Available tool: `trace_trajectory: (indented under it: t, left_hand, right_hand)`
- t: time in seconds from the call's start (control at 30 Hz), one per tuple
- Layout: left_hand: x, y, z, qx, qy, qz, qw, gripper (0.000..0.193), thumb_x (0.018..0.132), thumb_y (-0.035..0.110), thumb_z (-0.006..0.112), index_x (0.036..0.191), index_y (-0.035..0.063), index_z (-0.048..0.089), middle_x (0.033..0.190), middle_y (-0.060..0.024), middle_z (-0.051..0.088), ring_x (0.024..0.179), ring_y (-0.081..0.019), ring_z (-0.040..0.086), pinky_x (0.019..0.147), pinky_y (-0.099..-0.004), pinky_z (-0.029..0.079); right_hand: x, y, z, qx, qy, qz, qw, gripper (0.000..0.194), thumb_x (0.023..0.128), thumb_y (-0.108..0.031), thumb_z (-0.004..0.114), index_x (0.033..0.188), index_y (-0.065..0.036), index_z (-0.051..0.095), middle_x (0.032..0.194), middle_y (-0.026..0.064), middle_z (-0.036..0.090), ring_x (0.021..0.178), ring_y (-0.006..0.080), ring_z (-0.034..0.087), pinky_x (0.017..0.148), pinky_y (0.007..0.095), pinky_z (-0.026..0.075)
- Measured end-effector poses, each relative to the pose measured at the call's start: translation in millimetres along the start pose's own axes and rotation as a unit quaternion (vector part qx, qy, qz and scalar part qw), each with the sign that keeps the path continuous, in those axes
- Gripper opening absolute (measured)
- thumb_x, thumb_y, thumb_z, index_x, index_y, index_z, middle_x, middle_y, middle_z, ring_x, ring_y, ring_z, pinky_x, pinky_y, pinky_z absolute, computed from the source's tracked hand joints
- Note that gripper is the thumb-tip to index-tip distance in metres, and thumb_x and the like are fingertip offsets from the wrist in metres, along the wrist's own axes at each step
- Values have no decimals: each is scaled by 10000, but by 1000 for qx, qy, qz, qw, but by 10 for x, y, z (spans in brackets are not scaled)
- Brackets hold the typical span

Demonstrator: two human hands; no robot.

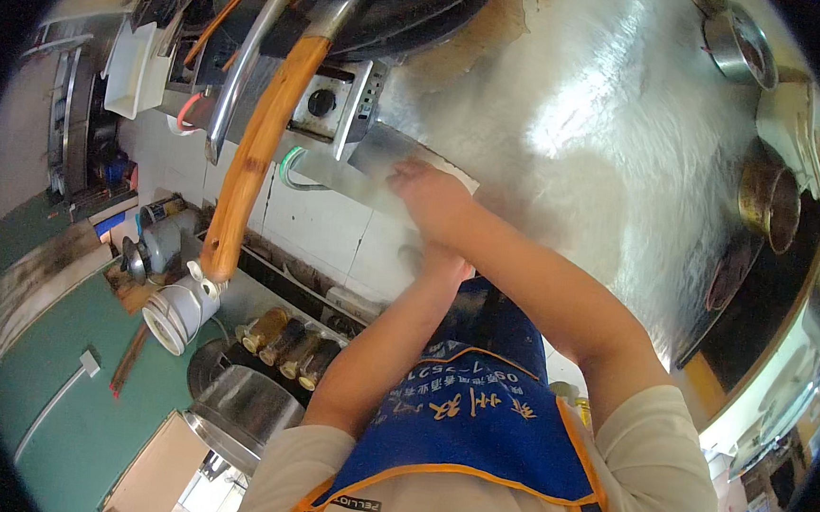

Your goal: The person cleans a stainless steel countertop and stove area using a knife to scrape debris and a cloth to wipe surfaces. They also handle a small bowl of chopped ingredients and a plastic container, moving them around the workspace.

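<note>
My right hand [425, 193] is at the front edge of the stainless steel worktop [569, 217], fingers curled, and nothing in it can be made out. Just below it, my left hand [445, 260] is partly covered by the right wrist, so its fingers are hard to see. The two hands overlap. Left of them is a stove control panel with a black knob [321, 103]. A long wooden handle [252, 166] slants down from a dark wok [405, 24], beside a metal handle [252, 59]. Haze blurs the area about the hands.
At the right stand a metal pot [742, 47], a brownish metal pot [770, 206] and a stack of white trays [796, 133]. Lower left are a white bucket [181, 315], several jars [289, 347] and a large steel pot [242, 408]. A white bin [135, 69] is upper left.
</note>
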State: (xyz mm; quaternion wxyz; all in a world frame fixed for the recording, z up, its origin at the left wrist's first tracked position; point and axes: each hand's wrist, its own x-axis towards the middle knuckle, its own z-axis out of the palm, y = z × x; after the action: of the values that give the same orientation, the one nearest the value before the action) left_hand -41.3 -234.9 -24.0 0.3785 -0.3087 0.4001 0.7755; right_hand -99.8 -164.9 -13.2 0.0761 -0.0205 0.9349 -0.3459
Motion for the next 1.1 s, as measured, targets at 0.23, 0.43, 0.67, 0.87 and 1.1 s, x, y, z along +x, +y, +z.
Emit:
trace_trajectory:
  t: [0.23, 0.43, 0.67, 0.87, 1.1]
  left_hand:
    - [313, -103, 364, 76, 26, 51, 995, 368, 1031, 367, 460, 1343, 173, 452, 1222, -42, 575, 1076, -216, 599, 850, -413, 535]
    - [447, -134, 577, -40, -2, 46, 998, 429, 1044, 424, 355, 1378, 162, 424, 1306, -71, 539, 1145, -257, 566, 927, -447, 501]
    - [79, -268, 563, -26, -31, 47, 998, 484, 1027, 366, 460, 1446, 141, 369, 1389, -97, 494, 1254, -277, 494, 1047, -452, 424]
    - [-255, -170, 237, 348, -116, 182, 912, 523, 1039, 339, 454, 1489, 105, 327, 1437, -123, 465, 1289, -263, 471, 1072, -394, 400]
    - [-346, 3, -484, 97, -51, -54, 993, 498, 1058, 356, 372, 1501, 146, 288, 1495, -70, 388, 1349, -217, 410, 1073, -388, 398]
  right_hand:
    - [117, 271, -364, -31, -46, -5, 998, 354, 843, -82, 527, 1182, -68, 630, 1399, 151, 549, 1320, 321, 499, 1078, 376, 446]
    - [223, 485, -516, -28, -30, -12, 999, 380, 823, -86, 544, 1193, -48, 622, 1388, 186, 549, 1325, 346, 489, 1074, 388, 447]
    - [-237, 304, -624, -28, 28, -43, 998, 355, 858, -123, 528, 1189, -16, 599, 1343, 183, 578, 1293, 355, 509, 1059, 399, 450]
    - [-610, -56, -581, -22, 82, -42, 996, 319, 804, -127, 564, 1084, -1, 650, 1265, 191, 607, 1287, 366, 502, 1065, 419, 431]
    - [-867, -281, -512, 55, 75, -68, 993, 278, 814, -96, 589, 1064, -1, 665, 1236, 192, 617, 1239, 375, 536, 1027, 427, 467]
